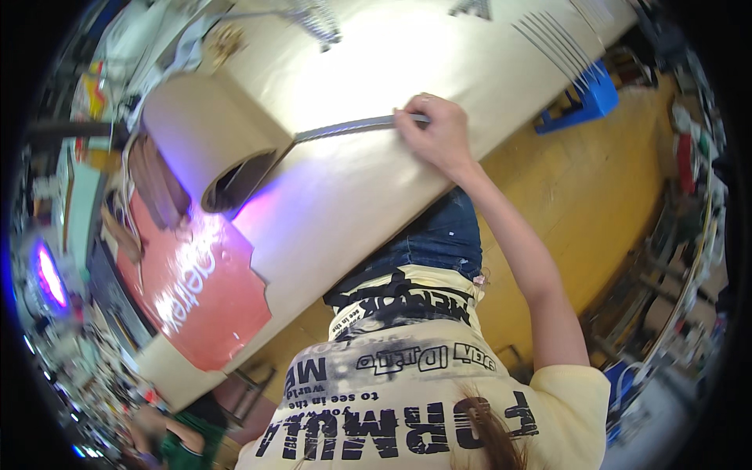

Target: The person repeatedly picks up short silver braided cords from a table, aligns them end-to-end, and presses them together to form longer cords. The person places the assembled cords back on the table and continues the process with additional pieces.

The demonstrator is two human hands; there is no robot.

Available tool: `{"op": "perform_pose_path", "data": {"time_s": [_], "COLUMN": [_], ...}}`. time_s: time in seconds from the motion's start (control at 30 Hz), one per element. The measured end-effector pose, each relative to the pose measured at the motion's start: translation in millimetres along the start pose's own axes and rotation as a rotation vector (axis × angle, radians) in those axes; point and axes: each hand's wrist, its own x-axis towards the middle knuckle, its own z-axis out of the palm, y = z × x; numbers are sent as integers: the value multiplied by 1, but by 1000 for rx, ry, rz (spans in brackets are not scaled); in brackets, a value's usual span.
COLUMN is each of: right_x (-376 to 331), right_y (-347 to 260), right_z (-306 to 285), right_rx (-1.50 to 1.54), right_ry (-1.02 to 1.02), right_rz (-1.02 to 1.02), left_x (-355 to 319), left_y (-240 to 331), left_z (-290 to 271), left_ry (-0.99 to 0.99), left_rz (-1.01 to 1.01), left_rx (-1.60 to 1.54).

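Note:
My right hand (437, 135) is closed in a pinch on the end of a narrow grey strip (348, 128) with a patterned, tooth-like surface. From my fingers the strip runs left along the pale table covering (345, 204). Its other end meets the lower edge of a large brown roll of sheet material (207, 125), where more of it may be hidden. The roll lies on its side, its open end facing me. My left hand is out of view.
A red sheet with white lettering (204, 290) lies at the table's left end, beside brown pieces (155, 180). More grey strips (317, 23) lie at the back. Dark thin strips (556, 47) cross the right edge above a blue stool (599, 98). Another person (176, 439) is lower left.

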Motion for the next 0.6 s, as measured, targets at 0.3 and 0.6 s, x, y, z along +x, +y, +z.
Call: {"op": "perform_pose_path", "data": {"time_s": [0.3,0.6], "right_x": [-3,-13], "right_y": [7,6], "right_z": [6,13], "right_rx": [-69,-120], "right_ry": [-38,86], "right_rz": [-85,-192], "left_x": [-19,-29], "left_y": [59,196], "left_z": [-44,7], "left_ry": [-5,816], "left_rz": [-44,778], "left_rx": [-161,864]}}
